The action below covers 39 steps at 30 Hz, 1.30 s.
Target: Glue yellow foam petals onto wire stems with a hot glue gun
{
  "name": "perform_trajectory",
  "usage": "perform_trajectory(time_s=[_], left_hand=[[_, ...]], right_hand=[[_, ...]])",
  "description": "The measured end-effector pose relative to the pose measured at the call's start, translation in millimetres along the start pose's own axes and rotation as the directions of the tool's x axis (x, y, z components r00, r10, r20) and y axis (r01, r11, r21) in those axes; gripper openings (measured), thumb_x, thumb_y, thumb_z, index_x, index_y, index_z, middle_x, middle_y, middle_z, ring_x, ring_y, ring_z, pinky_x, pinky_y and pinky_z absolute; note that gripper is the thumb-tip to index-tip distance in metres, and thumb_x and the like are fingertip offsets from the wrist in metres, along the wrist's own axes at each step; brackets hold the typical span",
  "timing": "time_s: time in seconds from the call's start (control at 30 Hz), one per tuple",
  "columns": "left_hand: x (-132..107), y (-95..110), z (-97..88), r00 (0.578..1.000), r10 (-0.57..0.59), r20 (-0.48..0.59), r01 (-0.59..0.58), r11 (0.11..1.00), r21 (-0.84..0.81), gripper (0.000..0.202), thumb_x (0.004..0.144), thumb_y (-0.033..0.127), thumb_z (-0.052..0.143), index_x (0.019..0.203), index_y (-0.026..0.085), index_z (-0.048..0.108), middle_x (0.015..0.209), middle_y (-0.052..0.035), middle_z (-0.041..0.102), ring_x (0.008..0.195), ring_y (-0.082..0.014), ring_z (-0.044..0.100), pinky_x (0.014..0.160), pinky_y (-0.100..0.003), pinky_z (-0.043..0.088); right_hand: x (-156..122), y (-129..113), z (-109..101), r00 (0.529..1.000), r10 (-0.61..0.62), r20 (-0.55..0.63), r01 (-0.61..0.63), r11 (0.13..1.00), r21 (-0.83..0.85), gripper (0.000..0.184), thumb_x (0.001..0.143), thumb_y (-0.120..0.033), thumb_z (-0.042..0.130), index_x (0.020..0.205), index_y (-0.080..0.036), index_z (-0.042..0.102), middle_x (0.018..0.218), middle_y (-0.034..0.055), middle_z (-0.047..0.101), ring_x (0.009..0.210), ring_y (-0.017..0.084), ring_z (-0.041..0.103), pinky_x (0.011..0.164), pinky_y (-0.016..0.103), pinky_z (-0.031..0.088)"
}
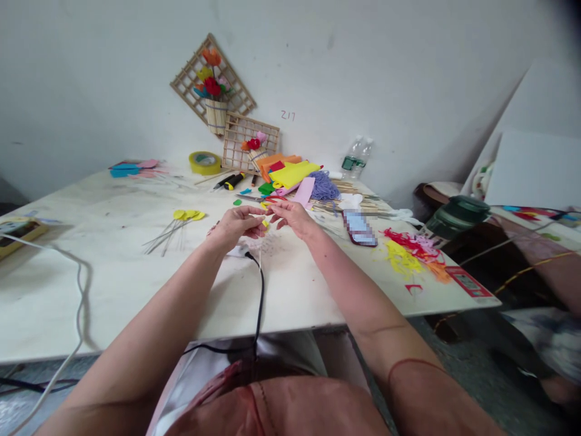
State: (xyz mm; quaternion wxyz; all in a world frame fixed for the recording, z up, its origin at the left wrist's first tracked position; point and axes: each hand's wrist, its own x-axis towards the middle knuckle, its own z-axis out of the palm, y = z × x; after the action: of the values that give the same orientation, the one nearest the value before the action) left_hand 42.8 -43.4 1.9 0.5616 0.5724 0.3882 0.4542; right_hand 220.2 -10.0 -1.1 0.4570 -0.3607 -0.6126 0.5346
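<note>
Above the middle of the table, my left hand [236, 227] pinches a small yellow petal [265, 224] on a thin pale stem that points down. My right hand [291, 218] meets it from the right, its fingers bent and close together at the left fingertips. What the right fingers grip is too small to make out. Left of my hands lie several yellow petals [188, 215] on thin wires. Just beyond my fingers are scissors [272, 198] with red handles and scraps of coloured material. Under my hands a black cable [261, 297] runs to a white object, partly hidden.
Coloured sheets [295, 174], purple strands [324, 186] and sticks lie at the back, near yellow tape [204, 162] and flower-decorated lattices [251, 140]. To the right are a phone [358, 227], shredded strips [403, 257] and a dark green bottle [458, 217]. A white cable [79, 284] crosses the left side.
</note>
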Motion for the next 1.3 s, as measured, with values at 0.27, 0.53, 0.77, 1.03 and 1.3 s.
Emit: perform_trajectory(time_s=[0.27,0.53,0.77,1.03,1.3], left_hand=[[-4,5,6.2,0.994,-0.097,0.043,0.096,0.995,0.022,0.037,0.060,0.029,0.075,0.089,0.013,0.058,0.063,-0.0047,0.068,0.050,-0.0123,0.062,0.048,-0.020,0.046],[-4,1,4.8,0.989,-0.094,0.110,0.094,0.996,0.007,0.037,0.062,0.028,0.073,0.091,0.013,0.057,0.067,-0.0061,0.069,0.050,-0.0128,0.062,0.046,-0.020,0.046],[-4,2,6.8,0.991,-0.102,0.091,0.099,0.994,0.033,0.034,0.062,0.030,0.074,0.087,0.013,0.058,0.067,-0.0058,0.068,0.050,-0.0122,0.061,0.046,-0.020,0.046],[-3,1,6.7,0.994,-0.078,0.080,0.074,0.996,0.049,0.033,0.060,0.031,0.075,0.084,0.013,0.060,0.066,-0.0045,0.068,0.049,-0.0115,0.061,0.048,-0.021,0.046],[-5,4,10.6,0.994,-0.096,0.050,0.093,0.994,0.053,0.031,0.060,0.029,0.075,0.082,0.014,0.060,0.064,-0.0045,0.067,0.048,-0.0120,0.060,0.045,-0.021,0.045]], right_hand=[[4,10,10,0.999,-0.042,-0.004,0.042,0.998,0.049,0.023,0.068,-0.033,0.066,0.083,-0.016,0.065,0.076,0.0012,0.064,0.069,0.010,0.059,0.044,0.015,0.043],[4,10,10,1.000,-0.018,0.006,0.017,0.993,0.120,0.024,0.060,-0.026,0.071,0.080,-0.015,0.063,0.067,-0.0020,0.060,0.061,0.008,0.056,0.041,0.015,0.040],[3,7,11,0.999,-0.039,-0.015,0.040,0.996,0.084,0.024,0.057,-0.027,0.072,0.074,-0.015,0.060,0.065,-0.0025,0.061,0.058,0.007,0.055,0.042,0.014,0.038],[3,8,11,0.999,-0.022,0.026,0.020,0.997,0.077,0.024,0.061,-0.029,0.070,0.080,-0.015,0.064,0.063,-0.0023,0.061,0.057,0.007,0.055,0.042,0.015,0.039],[4,10,11,0.998,-0.063,-0.008,0.064,0.997,0.050,0.020,0.061,-0.028,0.070,0.074,-0.015,0.063,0.061,-0.0029,0.060,0.054,0.007,0.054,0.043,0.015,0.039]])
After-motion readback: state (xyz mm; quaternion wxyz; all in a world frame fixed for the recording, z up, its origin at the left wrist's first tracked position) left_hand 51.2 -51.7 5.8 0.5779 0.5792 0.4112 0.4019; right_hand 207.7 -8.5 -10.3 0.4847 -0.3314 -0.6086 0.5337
